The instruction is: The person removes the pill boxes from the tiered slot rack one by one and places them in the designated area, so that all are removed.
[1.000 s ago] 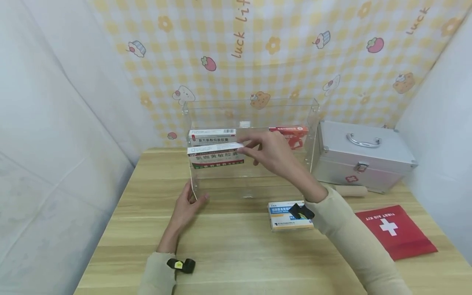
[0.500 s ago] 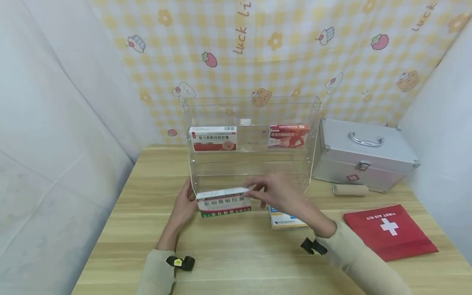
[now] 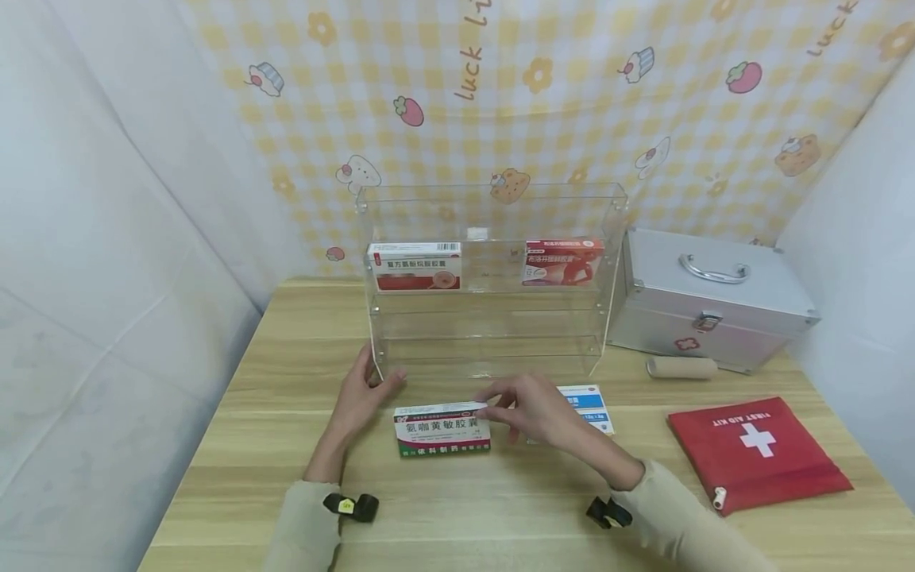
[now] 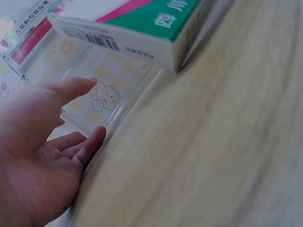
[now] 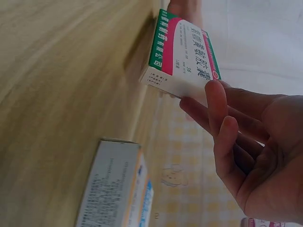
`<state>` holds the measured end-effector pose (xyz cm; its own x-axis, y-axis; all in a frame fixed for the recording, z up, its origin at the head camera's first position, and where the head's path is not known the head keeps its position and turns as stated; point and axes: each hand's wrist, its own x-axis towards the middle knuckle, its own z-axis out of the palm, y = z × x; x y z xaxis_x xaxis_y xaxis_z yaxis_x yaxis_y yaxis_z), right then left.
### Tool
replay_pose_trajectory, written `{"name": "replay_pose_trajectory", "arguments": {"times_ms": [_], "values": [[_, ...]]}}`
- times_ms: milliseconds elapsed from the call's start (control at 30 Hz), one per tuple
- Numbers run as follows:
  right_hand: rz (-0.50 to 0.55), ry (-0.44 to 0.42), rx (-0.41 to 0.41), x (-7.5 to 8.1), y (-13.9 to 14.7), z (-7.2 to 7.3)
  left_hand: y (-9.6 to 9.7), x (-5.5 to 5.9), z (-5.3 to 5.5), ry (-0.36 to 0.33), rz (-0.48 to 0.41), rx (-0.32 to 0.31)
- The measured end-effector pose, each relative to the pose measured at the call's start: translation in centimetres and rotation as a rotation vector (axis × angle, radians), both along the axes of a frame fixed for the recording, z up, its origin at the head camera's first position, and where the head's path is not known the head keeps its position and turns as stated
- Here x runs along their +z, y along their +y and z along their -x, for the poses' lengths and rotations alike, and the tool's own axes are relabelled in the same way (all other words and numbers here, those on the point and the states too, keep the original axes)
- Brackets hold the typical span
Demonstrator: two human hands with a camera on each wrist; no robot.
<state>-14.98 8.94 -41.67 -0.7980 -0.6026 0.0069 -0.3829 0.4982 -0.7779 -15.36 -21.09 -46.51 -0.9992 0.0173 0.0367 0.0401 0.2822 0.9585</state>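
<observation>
My right hand (image 3: 536,409) pinches the right end of a white, green and magenta medicine box (image 3: 443,433), its printed front facing me, low over the table in front of the clear acrylic display rack (image 3: 493,347). In the right wrist view, thumb and fingers meet at one corner of that box (image 5: 184,52). My left hand (image 3: 360,397) holds the rack's lower left corner, thumb in front and the other fingers at the side panel. Partly hidden behind my right hand lies a blue-and-white medicine box (image 3: 589,407).
On the rack's shelf stand a white-and-red medicine box (image 3: 418,268) at left and a red one (image 3: 563,264) at right. To the right are a silver case (image 3: 715,294), a beige bandage roll (image 3: 682,367) and a red first aid pouch (image 3: 758,449).
My right hand has brought the green-and-white medicine box from in front of the rack's shelves down and toward me, low over the table. The left hand has stayed at the rack's corner.
</observation>
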Motion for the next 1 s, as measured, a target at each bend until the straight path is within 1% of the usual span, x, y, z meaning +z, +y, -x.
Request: {"name": "replay_pose_trajectory", "arguments": {"times_ms": [133,233,367,500,667,867,1000], "values": [[-0.023,0.006,-0.012,-0.6,0.1,0.2,0.0,0.1,0.0,-0.011,0.006,0.008],[-0.050,0.028,-0.020,-0.9,0.0,0.5,0.0,0.2,0.0,-0.021,0.005,0.012],[-0.110,0.071,-0.049,-1.4,-0.5,1.2,0.0,0.1,0.0,-0.030,-0.012,0.017],[-0.162,0.092,-0.077,-2.1,-1.0,1.7,0.0,0.0,0.1,-0.027,-0.017,0.014],[-0.207,0.116,-0.089,-3.0,-1.4,2.2,0.1,0.1,0.1,-0.028,-0.016,0.007],[-0.234,0.136,-0.095,-3.3,-1.5,2.5,0.1,0.2,0.1,-0.037,-0.017,0.013],[-0.232,0.157,-0.081,-3.5,-1.5,2.5,0.1,0.2,0.0,-0.043,-0.008,0.019]]}}
